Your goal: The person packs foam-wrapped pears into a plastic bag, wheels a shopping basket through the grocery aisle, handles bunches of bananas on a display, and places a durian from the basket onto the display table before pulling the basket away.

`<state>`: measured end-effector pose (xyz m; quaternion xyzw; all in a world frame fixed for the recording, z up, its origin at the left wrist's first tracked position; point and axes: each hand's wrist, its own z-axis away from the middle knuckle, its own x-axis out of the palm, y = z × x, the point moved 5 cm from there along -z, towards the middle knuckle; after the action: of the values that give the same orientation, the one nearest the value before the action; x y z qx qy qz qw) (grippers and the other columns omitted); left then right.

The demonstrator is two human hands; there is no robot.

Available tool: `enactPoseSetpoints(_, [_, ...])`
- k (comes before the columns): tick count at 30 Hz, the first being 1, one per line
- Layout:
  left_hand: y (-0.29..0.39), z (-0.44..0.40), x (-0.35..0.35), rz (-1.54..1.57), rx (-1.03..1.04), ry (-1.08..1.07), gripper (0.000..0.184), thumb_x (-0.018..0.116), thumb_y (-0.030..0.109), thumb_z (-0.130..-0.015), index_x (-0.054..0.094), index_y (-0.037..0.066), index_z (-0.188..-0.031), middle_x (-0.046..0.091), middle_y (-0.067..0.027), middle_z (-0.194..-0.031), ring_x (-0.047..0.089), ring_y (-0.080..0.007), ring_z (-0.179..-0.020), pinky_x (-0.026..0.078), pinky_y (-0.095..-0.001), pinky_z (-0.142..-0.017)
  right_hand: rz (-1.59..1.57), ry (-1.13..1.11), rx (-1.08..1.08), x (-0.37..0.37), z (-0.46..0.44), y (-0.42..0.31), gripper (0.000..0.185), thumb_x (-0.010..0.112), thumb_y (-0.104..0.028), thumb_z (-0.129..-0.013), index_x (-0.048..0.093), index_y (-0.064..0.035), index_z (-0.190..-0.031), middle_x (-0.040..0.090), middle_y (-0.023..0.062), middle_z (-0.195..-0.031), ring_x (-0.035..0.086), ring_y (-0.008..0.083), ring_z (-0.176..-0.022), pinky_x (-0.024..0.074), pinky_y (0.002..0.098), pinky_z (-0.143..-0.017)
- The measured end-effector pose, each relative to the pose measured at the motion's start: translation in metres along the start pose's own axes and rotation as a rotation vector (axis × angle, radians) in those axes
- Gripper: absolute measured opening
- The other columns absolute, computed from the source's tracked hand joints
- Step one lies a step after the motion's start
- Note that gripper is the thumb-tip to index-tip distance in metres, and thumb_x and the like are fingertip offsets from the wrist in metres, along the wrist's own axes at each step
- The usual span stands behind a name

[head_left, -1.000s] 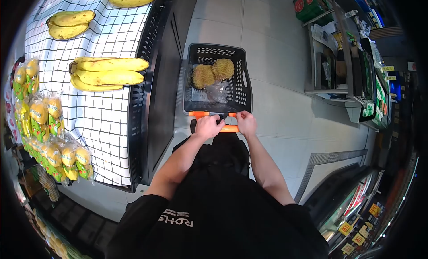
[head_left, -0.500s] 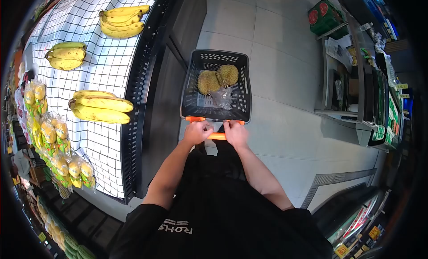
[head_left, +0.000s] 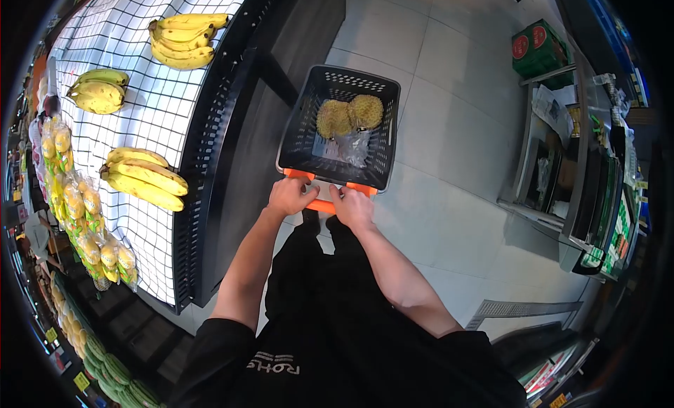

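Both hands grip the orange handle (head_left: pixel 321 206) of a black perforated shopping basket (head_left: pixel 302 124). My left hand (head_left: pixel 288 196) is wrapped round the handle's left side, fingers closed. On its right side my right hand (head_left: pixel 354 207) is closed too, with the thumb pointing inward. Inside the basket, two spiky yellow-brown durians (head_left: pixel 334 119) lie side by side toward the far end. A crumpled clear plastic bag (head_left: pixel 351 148) rests just nearer to me, against the durians.
On the left stands a wire-grid display shelf (head_left: pixel 151 103) with several banana bunches (head_left: pixel 146 180) and bagged yellow fruit (head_left: pixel 90 250). Watermelons (head_left: pixel 116 373) sit at lower left. A metal rack (head_left: pixel 523 152) and a green carton (head_left: pixel 539 50) stand at right, over grey floor tiles (head_left: pixel 449 134).
The basket has turned slightly, its handle end swinging left, and both hands have moved left with it. The banana shelf and the right-hand rack appear shifted and tilted in view.
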<state>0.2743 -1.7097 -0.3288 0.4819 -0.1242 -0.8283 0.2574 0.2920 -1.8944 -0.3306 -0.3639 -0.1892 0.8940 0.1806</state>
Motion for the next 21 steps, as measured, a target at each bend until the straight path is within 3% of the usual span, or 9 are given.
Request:
enactPoseSetpoints(11, [0.012, -0.040, -0.018, -0.003, 0.021, 0.033, 0.042, 0.063, 0.045, -0.081, 0.073, 0.006, -0.092, 0.071, -0.0096, -0.072, 0.070, -0.0291, -0.072, 0.055, -0.0397, -0.072, -0.077, 0.085, 0.049, -0.029, -0.034, -0.009, 0.049, 0.049, -0.052, -0.094, 0.072, -0.0091, -0.090, 0.072, 0.0171, -0.089, 0.069, 0.0354, -0.090, 0.0520, 0.0463, -0.084])
enactPoseSetpoints(21, [0.025, -0.091, -0.043, 0.033, 0.062, 0.052, 0.044, 0.063, 0.046, -0.082, 0.073, 0.007, -0.097, 0.071, -0.0093, -0.073, 0.070, -0.0289, -0.074, 0.054, -0.0405, -0.072, -0.073, 0.157, 0.083, -0.062, -0.080, -0.019, 0.047, 0.049, -0.052, -0.092, 0.073, -0.0108, -0.094, 0.072, 0.0182, -0.091, 0.068, 0.0371, -0.093, 0.0518, 0.0473, -0.085])
